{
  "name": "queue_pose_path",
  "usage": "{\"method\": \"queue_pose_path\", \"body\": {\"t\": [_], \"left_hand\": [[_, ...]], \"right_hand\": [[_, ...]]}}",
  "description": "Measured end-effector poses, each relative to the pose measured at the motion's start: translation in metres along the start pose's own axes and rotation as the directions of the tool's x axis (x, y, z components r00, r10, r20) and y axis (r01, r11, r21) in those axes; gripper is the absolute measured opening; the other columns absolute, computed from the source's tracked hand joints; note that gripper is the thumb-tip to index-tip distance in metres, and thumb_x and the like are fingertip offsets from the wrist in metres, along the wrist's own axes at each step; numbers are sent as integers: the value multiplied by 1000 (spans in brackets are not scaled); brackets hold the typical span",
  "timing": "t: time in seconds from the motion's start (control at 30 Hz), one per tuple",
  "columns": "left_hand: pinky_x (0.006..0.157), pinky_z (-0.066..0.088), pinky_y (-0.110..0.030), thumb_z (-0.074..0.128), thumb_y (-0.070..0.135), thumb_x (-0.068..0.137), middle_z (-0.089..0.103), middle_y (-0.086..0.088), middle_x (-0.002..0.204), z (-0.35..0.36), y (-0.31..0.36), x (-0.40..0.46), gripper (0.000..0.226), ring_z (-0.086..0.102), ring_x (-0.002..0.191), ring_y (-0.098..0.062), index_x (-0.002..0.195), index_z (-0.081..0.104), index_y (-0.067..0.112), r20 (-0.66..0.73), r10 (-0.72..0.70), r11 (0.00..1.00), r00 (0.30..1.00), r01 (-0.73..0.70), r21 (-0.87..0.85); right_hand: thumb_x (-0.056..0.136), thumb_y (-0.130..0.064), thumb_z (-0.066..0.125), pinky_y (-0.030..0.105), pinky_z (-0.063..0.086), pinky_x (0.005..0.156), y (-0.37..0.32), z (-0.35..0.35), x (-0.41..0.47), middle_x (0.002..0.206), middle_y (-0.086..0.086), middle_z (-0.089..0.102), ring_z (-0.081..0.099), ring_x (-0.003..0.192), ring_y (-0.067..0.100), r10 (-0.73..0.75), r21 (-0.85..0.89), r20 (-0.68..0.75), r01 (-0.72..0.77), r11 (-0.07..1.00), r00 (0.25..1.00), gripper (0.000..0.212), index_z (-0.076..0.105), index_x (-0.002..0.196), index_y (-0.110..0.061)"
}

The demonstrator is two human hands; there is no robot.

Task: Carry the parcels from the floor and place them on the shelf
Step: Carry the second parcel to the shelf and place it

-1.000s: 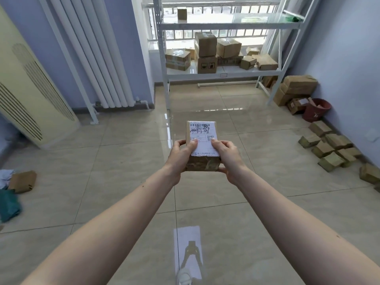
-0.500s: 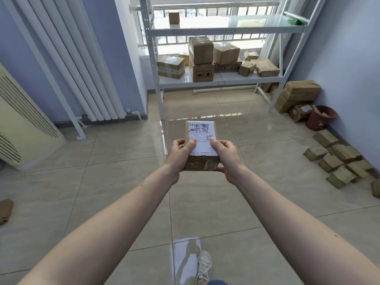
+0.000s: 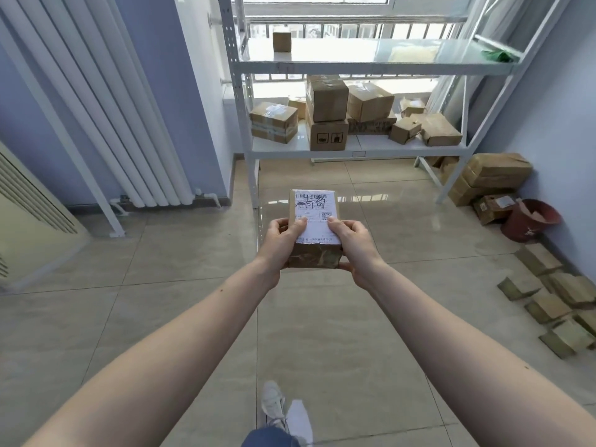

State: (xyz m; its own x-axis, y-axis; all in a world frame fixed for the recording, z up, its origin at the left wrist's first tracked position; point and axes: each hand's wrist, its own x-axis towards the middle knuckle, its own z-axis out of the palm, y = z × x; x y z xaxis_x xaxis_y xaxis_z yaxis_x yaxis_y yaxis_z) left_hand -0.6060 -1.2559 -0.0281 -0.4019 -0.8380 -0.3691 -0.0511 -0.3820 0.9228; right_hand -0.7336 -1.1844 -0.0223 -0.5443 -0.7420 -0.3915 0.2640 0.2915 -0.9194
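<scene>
A small brown parcel with a white shipping label on top is held out in front of me at chest height. My left hand grips its left side and my right hand grips its right side, thumbs on the label. Straight ahead stands a white metal shelf. Its lower board carries several brown parcels. One small parcel sits on the upper board. More parcels lie on the floor along the right wall.
A white radiator stands against the left wall, a cream appliance at the far left. Larger boxes and a red bucket sit beside the shelf's right leg. Glossy tiled floor lies between me and the shelf. My shoe shows below.
I have walked toward the shelf, which now looks larger and nearer. The parcel stays held in both hands in the same grip. A foot has stepped into view.
</scene>
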Motion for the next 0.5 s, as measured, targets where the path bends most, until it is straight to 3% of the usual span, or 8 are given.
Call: {"method": "queue_pose_path", "body": {"t": [0.1,0.5], "left_hand": [[69,56,-33,64,43,90,67,-8,122,-1,23,54,51,69,91,-17,130,47,17,2,24,1000,1000,-24,9],[76,57,-36,63,40,91,66,-6,124,-3,133,250,42,68,98,-19,125,47,22,90,67,997,994,-71,35]], "right_hand": [[91,-39,66,41,61,73,-24,14,51,118,8,69,68,85,17,-24,0,1,24,1000,1000,42,54,121,-13],[92,-38,65,44,61,78,-130,70,230,118,11,69,70,94,21,-93,34,-25,94,995,995,42,53,122,-11]]}}
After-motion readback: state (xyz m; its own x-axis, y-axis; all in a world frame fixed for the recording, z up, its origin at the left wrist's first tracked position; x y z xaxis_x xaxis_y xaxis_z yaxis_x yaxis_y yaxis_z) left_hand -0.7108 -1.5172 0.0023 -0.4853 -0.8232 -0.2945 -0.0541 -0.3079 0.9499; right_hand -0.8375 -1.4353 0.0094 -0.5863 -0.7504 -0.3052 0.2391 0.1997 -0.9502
